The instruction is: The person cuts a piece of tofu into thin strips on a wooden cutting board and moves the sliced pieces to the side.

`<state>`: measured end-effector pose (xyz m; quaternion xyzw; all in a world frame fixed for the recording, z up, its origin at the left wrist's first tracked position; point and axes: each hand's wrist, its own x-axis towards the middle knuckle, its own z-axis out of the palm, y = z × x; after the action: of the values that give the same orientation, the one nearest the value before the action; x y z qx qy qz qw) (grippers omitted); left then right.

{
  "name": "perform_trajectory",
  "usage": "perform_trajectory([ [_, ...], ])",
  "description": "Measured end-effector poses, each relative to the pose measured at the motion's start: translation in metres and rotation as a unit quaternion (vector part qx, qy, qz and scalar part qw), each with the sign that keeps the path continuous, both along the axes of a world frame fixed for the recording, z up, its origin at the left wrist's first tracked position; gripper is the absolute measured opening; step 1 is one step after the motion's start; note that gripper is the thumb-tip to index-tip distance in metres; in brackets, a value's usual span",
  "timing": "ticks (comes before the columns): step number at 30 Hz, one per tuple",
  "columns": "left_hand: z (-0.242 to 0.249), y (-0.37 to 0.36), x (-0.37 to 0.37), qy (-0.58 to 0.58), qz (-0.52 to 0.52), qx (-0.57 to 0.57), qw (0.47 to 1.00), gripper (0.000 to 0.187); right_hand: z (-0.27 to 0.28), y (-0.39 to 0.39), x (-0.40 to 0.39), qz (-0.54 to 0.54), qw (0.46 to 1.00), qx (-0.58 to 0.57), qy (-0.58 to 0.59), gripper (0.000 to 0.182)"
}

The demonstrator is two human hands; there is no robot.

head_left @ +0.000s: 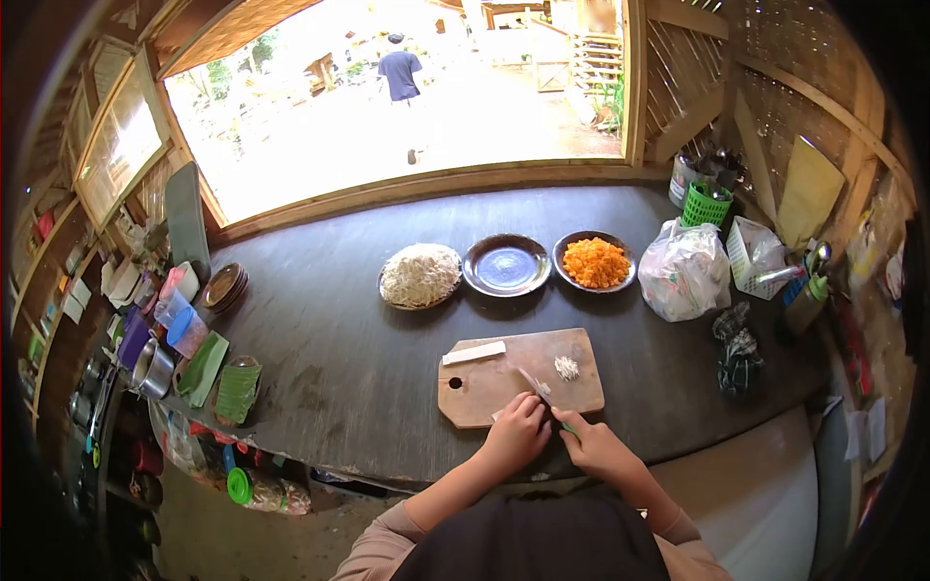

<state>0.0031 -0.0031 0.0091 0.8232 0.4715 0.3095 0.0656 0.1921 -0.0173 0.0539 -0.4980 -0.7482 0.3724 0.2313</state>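
A wooden cutting board (504, 373) lies near the front edge of the dark table. My right hand (593, 447) grips a knife (535, 382) by its green handle, the blade slanting over the board. Curled at the board's front edge, my left hand (517, 429) presses on a pale piece (498, 415), mostly hidden beneath the fingers, close beside the blade. A long white strip (474, 353) rests at the board's upper left. On its right side is a small pile of white shreds (567, 368).
Behind the board stand a heap of white shreds (421, 273), a dark plate (507, 279) and a plate of orange shreds (596, 262). To the right sit a plastic bag (684, 271) and green basket (706, 204). Leaves (238, 390) lie left. Outside, a person (399, 76) walks.
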Motion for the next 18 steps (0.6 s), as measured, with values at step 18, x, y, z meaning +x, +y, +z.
perform_trajectory([
  [18,-0.001,0.002,0.002,-0.010,0.003,-0.027,1.000,0.027,-0.019,0.020,-0.002,0.033,0.999,0.027,0.026,0.038],
])
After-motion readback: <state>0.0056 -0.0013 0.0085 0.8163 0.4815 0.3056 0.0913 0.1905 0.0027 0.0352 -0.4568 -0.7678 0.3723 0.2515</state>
